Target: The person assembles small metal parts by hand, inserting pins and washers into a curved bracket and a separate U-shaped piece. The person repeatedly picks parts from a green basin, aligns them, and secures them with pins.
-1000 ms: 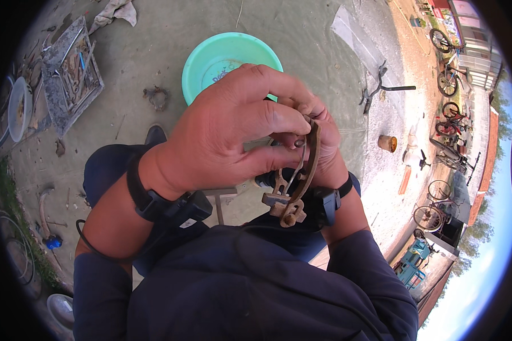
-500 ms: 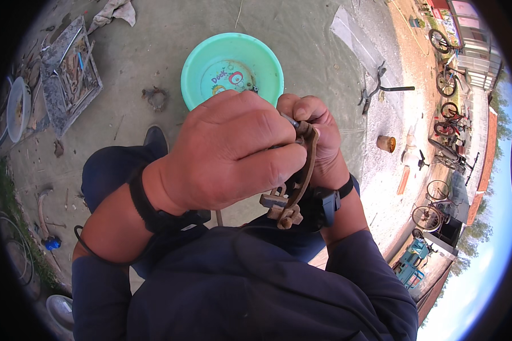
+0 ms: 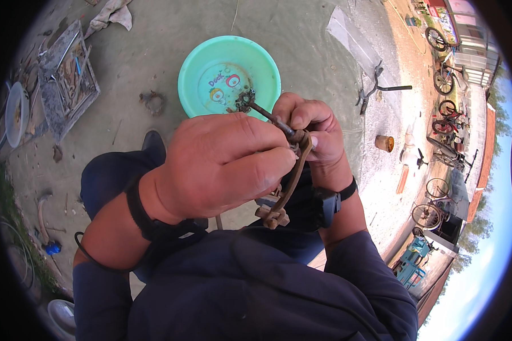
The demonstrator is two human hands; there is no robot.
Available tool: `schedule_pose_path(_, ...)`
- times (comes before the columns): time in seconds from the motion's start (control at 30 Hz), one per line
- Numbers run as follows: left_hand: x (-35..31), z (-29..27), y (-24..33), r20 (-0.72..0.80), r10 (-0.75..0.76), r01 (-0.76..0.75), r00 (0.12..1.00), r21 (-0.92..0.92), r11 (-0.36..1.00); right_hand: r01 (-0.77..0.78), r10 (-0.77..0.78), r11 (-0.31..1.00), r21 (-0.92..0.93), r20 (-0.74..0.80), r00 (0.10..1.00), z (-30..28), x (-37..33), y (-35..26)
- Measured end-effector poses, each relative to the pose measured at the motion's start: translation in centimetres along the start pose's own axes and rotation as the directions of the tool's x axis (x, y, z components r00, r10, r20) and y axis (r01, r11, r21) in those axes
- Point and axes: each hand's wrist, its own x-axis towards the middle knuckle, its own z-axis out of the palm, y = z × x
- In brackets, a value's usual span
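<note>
A rusty, curved bicycle brake caliper (image 3: 290,190) is held up in front of my lap. Its dark pivot bolt (image 3: 267,115) points up and left over the rim of a mint-green plastic basin (image 3: 188,94). My right hand (image 3: 320,128) pinches the caliper's upper end, around the base of the bolt. My left hand (image 3: 227,165) is closed at the caliper's near left side; its fingertips press against it, and their exact grip is partly hidden. Small dark metal parts (image 3: 244,101) show in the basin, near the bolt's far tip.
A grimy metal tray (image 3: 68,85) of tools and scraps lies at left, beside a pale round dish (image 3: 17,112). A handlebar-like bar (image 3: 375,88) and a rusty can (image 3: 384,143) are at right. Several bicycles (image 3: 446,82) stand along the far right.
My left hand has shifted slightly down and left, baring the long bolt that it covered. The caliper has tilted a little, and my right hand still pinches it.
</note>
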Motion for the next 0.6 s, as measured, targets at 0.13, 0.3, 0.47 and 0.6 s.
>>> schedule_pose_path(0.13,-0.1,0.25,0.24,-0.029,-0.013,0.013,0.999,-0.02,1.0,-0.011,0.011,1.0,-0.017,0.017,1.0,0.13,-0.02,-0.46)
schedule_pose_path(0.3,-0.05,-0.05,0.17,-0.01,0.008,-0.008,1.0,0.001,1.0,-0.006,0.006,1.0,-0.011,0.037,0.999,0.14,0.11,-0.61)
schedule_pose_path(0.47,0.02,-0.07,0.27,0.002,-0.003,0.003,1.0,-0.018,1.0,0.002,0.0,0.999,-0.046,0.047,0.999,0.05,-0.02,-0.99)
schedule_pose_path(0.6,0.1,-0.18,0.42,0.001,-0.046,0.046,0.999,-0.06,0.997,-0.001,0.002,0.999,-0.042,0.025,1.0,0.05,-0.13,-1.13)
